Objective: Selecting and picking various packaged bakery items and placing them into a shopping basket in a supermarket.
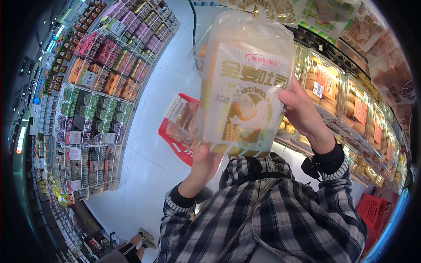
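A clear plastic bag of sliced toast bread (246, 95) is held up before my chest, tied at the top with a gold twist tie (255, 11). Its printed front, with a bread picture and a stamped date, faces me. My left hand (204, 161) grips the lower left corner. Along the right edge, my right hand (304, 113) holds the bag with the thumb on the front; its other fingers are hidden behind. Partly covered by the bread is a red shopping basket (171, 139) with packaged food inside; what supports it I cannot tell.
Wire display shelving (98, 98) with packaged goods and price tags lines the left. To my right, a shelf carries clear boxes of round pastries (320, 85), with bagged loaves (329, 14) above. Red plastic baskets (371, 210) stand at lower right. Another person's legs (135, 245) show at the bottom.
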`<state>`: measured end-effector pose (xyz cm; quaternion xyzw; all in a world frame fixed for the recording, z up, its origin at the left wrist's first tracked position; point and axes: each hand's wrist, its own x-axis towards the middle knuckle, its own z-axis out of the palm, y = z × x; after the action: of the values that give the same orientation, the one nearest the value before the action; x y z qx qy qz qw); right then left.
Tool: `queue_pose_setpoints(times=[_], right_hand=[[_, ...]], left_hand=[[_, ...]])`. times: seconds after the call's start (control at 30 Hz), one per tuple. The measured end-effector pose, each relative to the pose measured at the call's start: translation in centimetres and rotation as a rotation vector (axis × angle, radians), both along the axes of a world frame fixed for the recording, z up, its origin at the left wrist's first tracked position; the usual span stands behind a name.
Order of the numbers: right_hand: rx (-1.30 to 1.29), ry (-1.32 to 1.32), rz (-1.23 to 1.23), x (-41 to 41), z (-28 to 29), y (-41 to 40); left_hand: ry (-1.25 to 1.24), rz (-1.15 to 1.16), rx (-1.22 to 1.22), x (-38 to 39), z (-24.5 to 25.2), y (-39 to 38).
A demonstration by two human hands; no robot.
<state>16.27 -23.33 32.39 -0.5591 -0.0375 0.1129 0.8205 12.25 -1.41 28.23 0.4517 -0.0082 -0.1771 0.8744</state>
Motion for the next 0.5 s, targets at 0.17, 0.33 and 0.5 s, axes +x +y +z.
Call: queue_pose_setpoints(times=[0.17, 0.33, 0.5], right_hand=[[-0.014, -0.021, -0.017, -0.30, 0.74, 0.33], [0.008, -0.045, -0.023, -0.24, 0.46, 0.26], [0.022, -0.025, -0.013, -0.05, 0.43, 0.18]], left_hand=[[-0.060, 0.028, -0.025, 0.15, -0.70, 0.17], [-0.004, 0.008, -0.068, 0.12, -0.10, 0.28], [-0.009, -0.042, -0.092, -0.04, -0.47, 0.67]])
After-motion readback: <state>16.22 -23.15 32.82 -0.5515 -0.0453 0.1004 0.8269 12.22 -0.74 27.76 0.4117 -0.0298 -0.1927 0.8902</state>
